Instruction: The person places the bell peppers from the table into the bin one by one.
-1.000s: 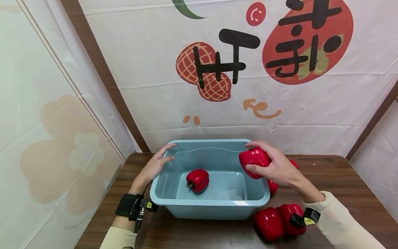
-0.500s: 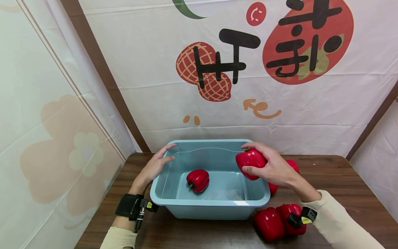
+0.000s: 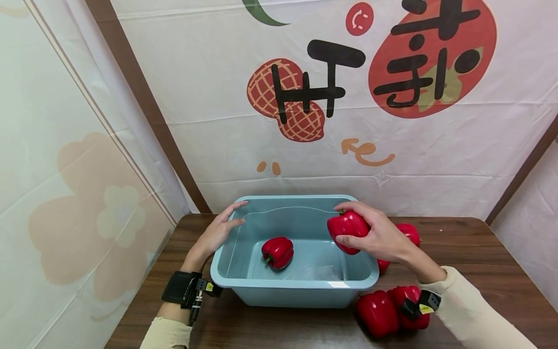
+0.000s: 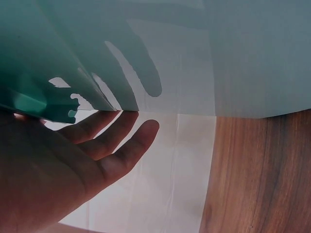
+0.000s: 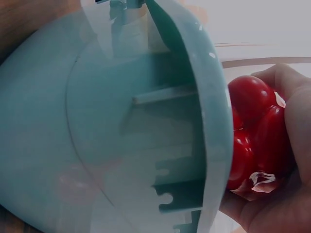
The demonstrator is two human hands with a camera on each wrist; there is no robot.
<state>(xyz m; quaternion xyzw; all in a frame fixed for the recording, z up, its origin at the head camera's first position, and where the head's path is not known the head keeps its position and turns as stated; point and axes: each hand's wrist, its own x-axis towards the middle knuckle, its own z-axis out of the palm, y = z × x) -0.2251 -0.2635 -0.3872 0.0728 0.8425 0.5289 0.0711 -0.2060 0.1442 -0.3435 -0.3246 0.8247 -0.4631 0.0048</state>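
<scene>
My right hand (image 3: 383,236) grips a red bell pepper (image 3: 347,230) over the right end of the light blue plastic basin (image 3: 287,285). Fingers lie behind this pepper and the thumb across its near side. In the right wrist view, the held bell pepper (image 5: 262,136) shows just beyond the basin's rim (image 5: 216,111). A second red bell pepper (image 3: 277,253) lies on the basin floor, left of centre, stem towards the front. At the basin's left rim rests my left hand (image 3: 219,231), its fingers (image 4: 130,151) extended along the outer side in the left wrist view.
Two red bell peppers (image 3: 378,314) sit on the brown wooden table (image 3: 462,271) by the basin's front right corner. More red peppers (image 3: 409,233) stand right of the basin, partly hidden by the right hand. A printed white cloth (image 3: 218,145) hangs behind the table.
My right hand has moved slightly left and down with the bell pepper, further over the basin. The left hand and the pepper in the basin have stayed put.
</scene>
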